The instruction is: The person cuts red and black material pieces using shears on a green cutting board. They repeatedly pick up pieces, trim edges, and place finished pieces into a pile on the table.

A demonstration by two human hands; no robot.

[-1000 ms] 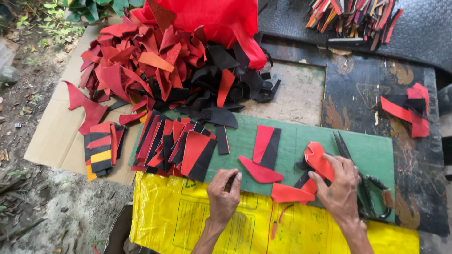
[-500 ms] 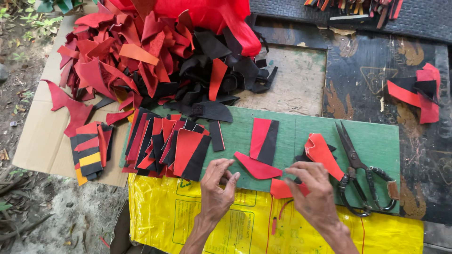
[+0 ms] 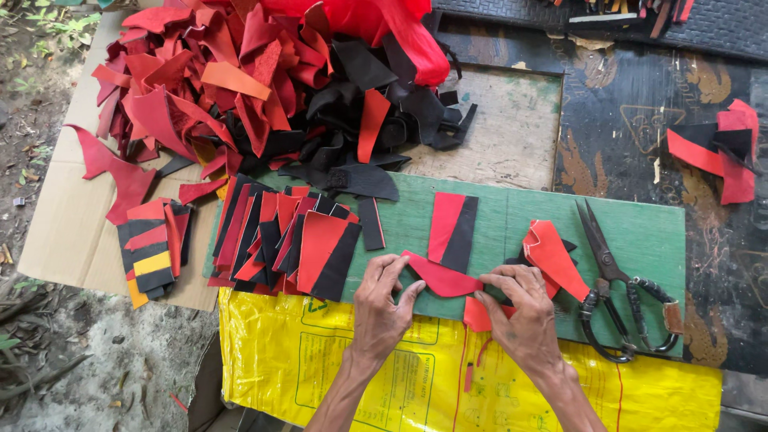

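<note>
— What do we have, largest first?

— The scrap heap at eleven o'clock, uncut. Below it, our green board with a fanned stack of cut red-and-black pieces at nine: part is done, much is left.

— And our hands?

— Left hand and right hand pinch the red piece at centre, fingers closed on its ends. Scissors lie untouched at three; nothing blocks us.

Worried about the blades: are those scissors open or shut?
Slightly open: the scissors lie flat on the green board, blade tips a little apart.
</note>
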